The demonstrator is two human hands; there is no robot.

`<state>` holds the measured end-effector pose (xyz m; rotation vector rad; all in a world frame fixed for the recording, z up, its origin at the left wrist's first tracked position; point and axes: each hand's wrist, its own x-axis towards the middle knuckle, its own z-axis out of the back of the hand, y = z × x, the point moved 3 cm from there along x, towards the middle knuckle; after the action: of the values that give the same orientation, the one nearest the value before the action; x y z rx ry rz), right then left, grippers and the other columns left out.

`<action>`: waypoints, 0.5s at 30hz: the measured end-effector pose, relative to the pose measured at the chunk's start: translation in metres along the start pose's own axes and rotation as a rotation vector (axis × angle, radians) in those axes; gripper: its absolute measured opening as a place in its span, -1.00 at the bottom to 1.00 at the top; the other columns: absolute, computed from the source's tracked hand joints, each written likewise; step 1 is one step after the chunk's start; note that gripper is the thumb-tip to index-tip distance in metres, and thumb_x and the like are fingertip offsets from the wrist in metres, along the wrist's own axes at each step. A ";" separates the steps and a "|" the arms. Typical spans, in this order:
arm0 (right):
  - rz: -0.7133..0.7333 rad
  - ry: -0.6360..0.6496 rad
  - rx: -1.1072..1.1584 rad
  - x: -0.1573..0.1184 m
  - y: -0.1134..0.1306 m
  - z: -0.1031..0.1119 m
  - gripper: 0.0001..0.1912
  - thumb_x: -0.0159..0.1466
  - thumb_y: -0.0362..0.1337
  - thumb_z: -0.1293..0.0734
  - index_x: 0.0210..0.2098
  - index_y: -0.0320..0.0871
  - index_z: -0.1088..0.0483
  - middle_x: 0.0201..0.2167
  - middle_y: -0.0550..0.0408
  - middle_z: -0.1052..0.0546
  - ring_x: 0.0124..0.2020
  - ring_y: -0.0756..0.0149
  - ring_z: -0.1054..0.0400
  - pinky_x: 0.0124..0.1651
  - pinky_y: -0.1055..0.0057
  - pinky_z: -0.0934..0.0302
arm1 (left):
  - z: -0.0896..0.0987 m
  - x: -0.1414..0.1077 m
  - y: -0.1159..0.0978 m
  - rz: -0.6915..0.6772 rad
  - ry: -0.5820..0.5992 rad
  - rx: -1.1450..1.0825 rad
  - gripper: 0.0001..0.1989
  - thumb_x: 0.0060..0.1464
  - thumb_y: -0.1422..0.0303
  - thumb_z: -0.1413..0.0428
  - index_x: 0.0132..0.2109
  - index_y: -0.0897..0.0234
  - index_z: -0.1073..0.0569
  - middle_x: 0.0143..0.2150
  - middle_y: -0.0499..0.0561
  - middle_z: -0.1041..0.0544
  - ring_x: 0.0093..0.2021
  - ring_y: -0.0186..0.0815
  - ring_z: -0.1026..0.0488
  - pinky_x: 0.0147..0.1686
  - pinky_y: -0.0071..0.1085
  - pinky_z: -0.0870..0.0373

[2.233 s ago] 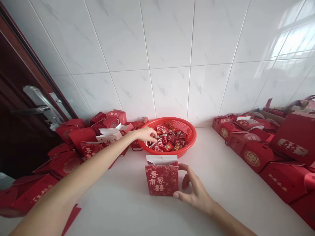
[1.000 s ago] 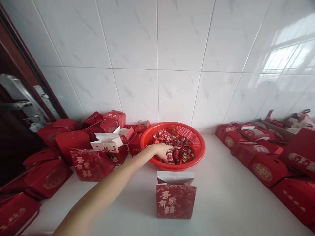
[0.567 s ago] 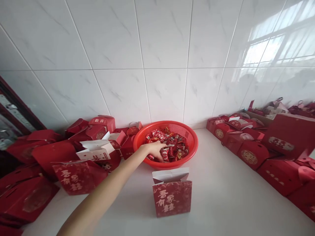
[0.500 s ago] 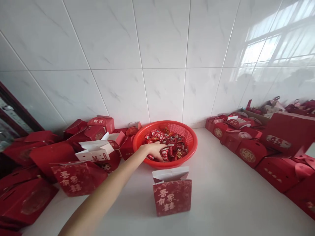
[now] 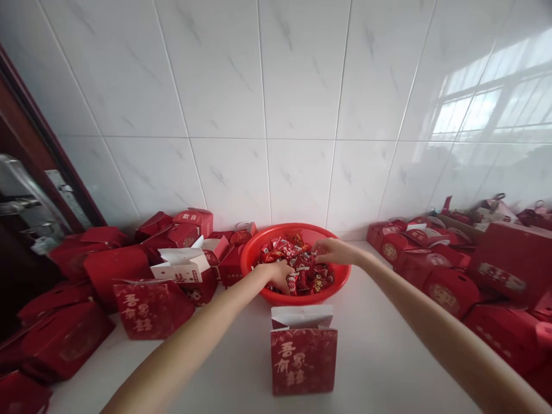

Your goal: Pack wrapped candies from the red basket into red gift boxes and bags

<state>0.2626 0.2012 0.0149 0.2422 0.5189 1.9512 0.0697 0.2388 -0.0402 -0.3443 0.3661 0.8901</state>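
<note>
Diffuse daylight was moderate; window glare marked the upper-right tiles. Side edges appeared stretched and slightly soft.

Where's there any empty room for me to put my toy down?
The white table looks bare between the front bag and the right arm, and between that bag and the left arm. It's crowded in the basket, with both hands inside, and among the boxes piled on either side.

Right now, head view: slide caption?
Both hands, left and right, reach into a red plastic basket of wrapped candies behind an open gift box.
</note>
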 end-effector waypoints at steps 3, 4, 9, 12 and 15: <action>-0.085 0.012 -0.119 0.053 0.000 -0.015 -0.63 0.15 -0.26 -0.48 -0.04 -0.13 -0.51 -0.04 -0.06 -0.60 -0.01 0.00 -0.48 -0.04 0.27 -0.35 | 0.002 -0.001 0.002 0.046 -0.070 0.027 -0.26 -0.26 0.22 -0.37 0.15 0.17 -0.46 0.23 0.23 -0.35 0.20 0.09 -0.39 0.18 -0.15 -0.36; -0.088 0.021 -0.131 0.063 -0.001 -0.021 -0.63 0.14 -0.25 -0.49 -0.05 -0.12 -0.52 -0.06 -0.07 -0.61 -0.04 -0.02 -0.50 -0.07 0.26 -0.35 | 0.004 -0.001 0.002 0.063 -0.106 0.045 -0.22 -0.28 0.22 -0.38 0.18 0.18 -0.45 0.25 0.25 -0.34 0.25 0.13 -0.34 0.22 -0.13 -0.32; -0.085 0.072 -0.137 0.069 -0.016 -0.034 -0.79 0.18 -0.17 -0.44 -0.18 -0.04 -0.53 -0.18 0.02 -0.61 -0.14 0.05 -0.50 -0.20 0.30 -0.32 | 0.018 0.002 0.005 0.056 -0.143 0.134 -0.49 -0.22 0.19 -0.34 -0.06 0.26 -0.55 0.15 0.28 -0.46 0.26 0.23 -0.31 0.18 -0.06 -0.35; -0.101 0.106 -0.132 0.067 -0.023 -0.033 -0.87 0.16 -0.16 -0.45 -0.40 -0.06 -0.48 -0.37 0.08 -0.57 -0.28 0.13 -0.48 -0.32 0.34 -0.27 | 0.029 0.010 0.006 0.043 -0.188 0.072 -0.74 -0.05 0.30 -0.20 -0.16 0.24 -0.54 -0.01 0.21 -0.58 0.06 0.09 -0.50 0.00 -0.15 -0.46; -0.107 0.122 -0.131 0.068 -0.024 -0.031 -0.78 0.09 -0.17 -0.50 -0.51 -0.08 -0.40 -0.44 0.11 -0.51 -0.32 0.16 -0.44 -0.37 0.36 -0.22 | 0.039 0.020 0.006 0.087 -0.274 0.049 -0.74 0.08 0.34 -0.10 -0.07 0.24 -0.52 0.05 0.23 -0.58 0.06 0.05 -0.52 -0.04 -0.17 -0.47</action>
<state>0.2409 0.2636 -0.0280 0.0122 0.4714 1.8941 0.0825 0.2725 -0.0157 -0.1584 0.1496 0.9973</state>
